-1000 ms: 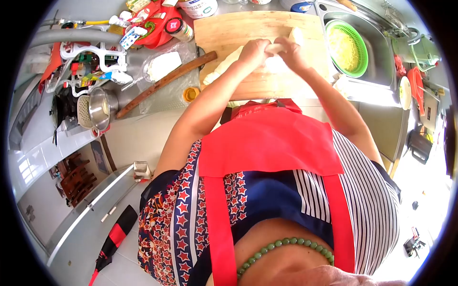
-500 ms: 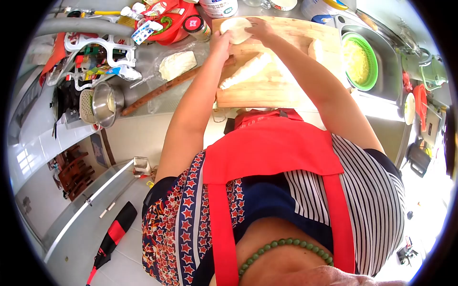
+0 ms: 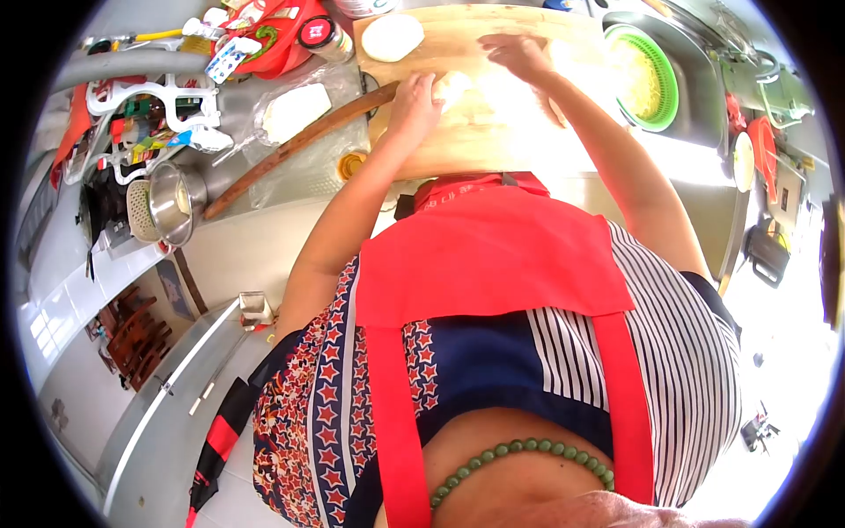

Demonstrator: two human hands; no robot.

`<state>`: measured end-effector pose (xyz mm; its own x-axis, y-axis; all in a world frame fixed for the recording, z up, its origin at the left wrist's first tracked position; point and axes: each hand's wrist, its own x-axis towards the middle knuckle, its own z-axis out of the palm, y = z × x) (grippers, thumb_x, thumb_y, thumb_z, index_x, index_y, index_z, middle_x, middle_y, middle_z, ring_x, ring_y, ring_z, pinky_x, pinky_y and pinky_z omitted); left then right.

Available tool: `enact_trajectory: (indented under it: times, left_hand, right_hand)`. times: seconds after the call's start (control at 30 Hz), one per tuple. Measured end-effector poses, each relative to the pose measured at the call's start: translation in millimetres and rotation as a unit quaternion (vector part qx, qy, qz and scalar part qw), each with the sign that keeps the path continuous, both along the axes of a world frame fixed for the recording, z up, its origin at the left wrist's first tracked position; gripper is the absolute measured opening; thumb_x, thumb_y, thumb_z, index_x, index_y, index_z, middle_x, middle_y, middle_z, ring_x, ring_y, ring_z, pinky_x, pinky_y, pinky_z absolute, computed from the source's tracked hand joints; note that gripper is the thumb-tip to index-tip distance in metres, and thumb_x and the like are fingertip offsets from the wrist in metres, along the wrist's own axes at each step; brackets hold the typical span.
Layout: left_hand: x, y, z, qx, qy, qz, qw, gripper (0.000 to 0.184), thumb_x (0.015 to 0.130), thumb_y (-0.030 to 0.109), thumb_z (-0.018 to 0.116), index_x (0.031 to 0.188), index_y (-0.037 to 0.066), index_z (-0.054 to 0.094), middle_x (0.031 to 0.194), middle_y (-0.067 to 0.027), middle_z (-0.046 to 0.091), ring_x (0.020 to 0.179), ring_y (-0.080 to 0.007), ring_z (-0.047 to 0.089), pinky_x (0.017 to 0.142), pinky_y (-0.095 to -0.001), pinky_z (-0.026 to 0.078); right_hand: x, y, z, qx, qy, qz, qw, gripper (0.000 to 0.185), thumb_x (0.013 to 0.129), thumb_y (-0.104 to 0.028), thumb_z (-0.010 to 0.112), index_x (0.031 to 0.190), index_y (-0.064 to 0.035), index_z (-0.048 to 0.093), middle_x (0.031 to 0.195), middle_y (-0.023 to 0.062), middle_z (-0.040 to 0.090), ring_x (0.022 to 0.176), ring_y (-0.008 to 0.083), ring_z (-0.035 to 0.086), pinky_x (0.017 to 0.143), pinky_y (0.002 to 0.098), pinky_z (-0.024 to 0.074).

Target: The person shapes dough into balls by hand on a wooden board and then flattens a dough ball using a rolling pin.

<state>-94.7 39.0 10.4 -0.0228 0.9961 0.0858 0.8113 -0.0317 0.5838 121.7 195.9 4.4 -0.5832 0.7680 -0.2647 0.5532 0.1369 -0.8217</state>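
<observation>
A flat round of dough [image 3: 393, 38] lies at the far left corner of the wooden cutting board [image 3: 440, 158]. My left hand [image 3: 415, 107] is over the board's left side, its fingers curled against a pale piece of dough [image 3: 451, 88]. Glare washes out much of that dough's outline. Just beside this hand ends a long wooden rolling pin [image 3: 299, 145], slanting off the board to the lower left. My right hand [image 3: 519, 58] hovers over the far middle of the board, fingers stretched leftward with nothing visible in them. A pale shape under my right forearm is too bright to make out.
Left of the board, a block of dough [image 3: 297, 113] lies on plastic wrap. A red-lidded jar [image 3: 324, 37] and red basin [image 3: 282, 44] stand behind it. A steel bowl [image 3: 176, 202] is further left. A green basket [image 3: 667, 97] of pale shreds sits in the sink [image 3: 704, 114].
The dough round, held in both hands before, now lies on the board's far left corner. My left hand came nearer to the other dough; my right hand moved right, away from the round.
</observation>
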Motion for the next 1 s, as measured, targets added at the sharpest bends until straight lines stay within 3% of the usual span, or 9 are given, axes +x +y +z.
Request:
enact_trajectory:
  times: [0.07, 0.13, 0.27, 0.3, 0.4, 0.5, 0.63, 0.73, 1.0]
  left_hand:
    - [12, -4, -7, 0.016, 0.042, -0.002, 0.999, 0.051, 0.073, 0.016, 0.074, 0.118, 0.001, 0.056, 0.112, -0.0173, 0.059, 0.108, -0.0359, 0.054, 0.094, -0.0430, 0.044]
    - [23, -6, 0, 0.000, 0.063, -0.003, 0.998, 0.051, 0.072, 0.014, 0.074, 0.118, 0.004, 0.054, 0.108, -0.0151, 0.058, 0.105, -0.0356, 0.054, 0.090, -0.0440, 0.045]
    - [30, -10, 3, 0.034, 0.075, 0.015, 0.996, 0.050, 0.070, 0.012, 0.075, 0.116, 0.006, 0.056, 0.104, -0.0136, 0.058, 0.103, -0.0342, 0.055, 0.088, -0.0445, 0.045]
    - [32, -13, 3, 0.039, 0.078, 0.024, 0.996, 0.050, 0.069, 0.011, 0.075, 0.115, 0.006, 0.056, 0.103, -0.0131, 0.058, 0.102, -0.0339, 0.055, 0.087, -0.0446, 0.045]
    - [32, -16, -4, 0.079, 0.050, -0.002, 0.996, 0.050, 0.068, 0.009, 0.075, 0.115, 0.007, 0.057, 0.103, -0.0119, 0.058, 0.100, -0.0329, 0.056, 0.086, -0.0441, 0.046]
    - [43, -18, -14, 0.126, -0.010, -0.036, 0.991, 0.050, 0.068, 0.009, 0.075, 0.115, 0.009, 0.058, 0.105, -0.0105, 0.059, 0.099, -0.0320, 0.058, 0.085, -0.0435, 0.047]
    - [75, -16, -10, 0.064, 0.017, -0.064, 0.996, 0.055, 0.071, 0.010, 0.075, 0.122, 0.011, 0.056, 0.114, -0.0106, 0.061, 0.100, -0.0330, 0.059, 0.087, -0.0423, 0.047]
    - [81, -18, -5, 0.082, 0.061, -0.058, 0.993, 0.057, 0.070, 0.012, 0.076, 0.123, 0.013, 0.057, 0.115, -0.0078, 0.061, 0.102, -0.0297, 0.059, 0.087, -0.0426, 0.046]
    - [79, -17, -15, 0.106, 0.080, -0.073, 0.988, 0.056, 0.067, 0.013, 0.076, 0.121, 0.016, 0.059, 0.113, -0.0030, 0.059, 0.106, -0.0252, 0.055, 0.090, -0.0420, 0.042]
  right_hand:
    - [-14, -26, 13, 0.112, -0.083, 0.105, 0.985, 0.050, 0.082, -0.012, 0.069, 0.130, -0.0189, 0.057, 0.133, 0.0033, 0.057, 0.114, 0.0212, 0.059, 0.099, 0.0351, 0.0490]
    - [-23, -39, 11, 0.206, -0.079, 0.187, 0.957, 0.056, 0.080, -0.011, 0.071, 0.133, -0.0219, 0.054, 0.135, 0.0028, 0.055, 0.125, 0.0244, 0.049, 0.108, 0.0389, 0.0399]
    - [-33, -47, 4, 0.229, -0.107, 0.214, 0.944, 0.057, 0.078, -0.011, 0.071, 0.131, -0.0239, 0.055, 0.132, 0.0024, 0.057, 0.123, 0.0262, 0.048, 0.102, 0.0412, 0.0407]
    - [-31, -48, -1, 0.256, -0.044, 0.192, 0.947, 0.053, 0.076, -0.011, 0.072, 0.126, -0.0208, 0.059, 0.125, 0.0041, 0.062, 0.112, 0.0279, 0.056, 0.096, 0.0415, 0.0446]
    - [-20, -53, -9, 0.155, -0.005, 0.128, 0.980, 0.042, 0.074, -0.011, 0.072, 0.116, -0.0152, 0.066, 0.108, 0.0064, 0.069, 0.094, 0.0298, 0.064, 0.086, 0.0406, 0.0505]
    - [13, -59, 2, 0.177, 0.068, 0.098, 0.977, 0.033, 0.074, -0.008, 0.072, 0.107, -0.0111, 0.070, 0.095, 0.0097, 0.072, 0.082, 0.0273, 0.068, 0.077, 0.0365, 0.0546]
    - [46, -78, 13, 0.006, -0.028, -0.030, 0.999, 0.033, 0.075, -0.005, 0.072, 0.108, -0.0090, 0.070, 0.096, 0.0124, 0.072, 0.087, 0.0163, 0.069, 0.076, 0.0289, 0.0550]
    - [54, -87, 3, -0.071, 0.130, -0.080, 0.986, 0.033, 0.077, -0.006, 0.071, 0.110, -0.0073, 0.070, 0.096, 0.0100, 0.072, 0.085, 0.0136, 0.068, 0.075, 0.0276, 0.0545]
    - [39, -94, 26, -0.102, 0.058, -0.152, 0.981, 0.023, 0.081, -0.012, 0.072, 0.100, -0.0001, 0.071, 0.086, 0.0086, 0.072, 0.076, 0.0139, 0.069, 0.073, 0.0266, 0.0539]
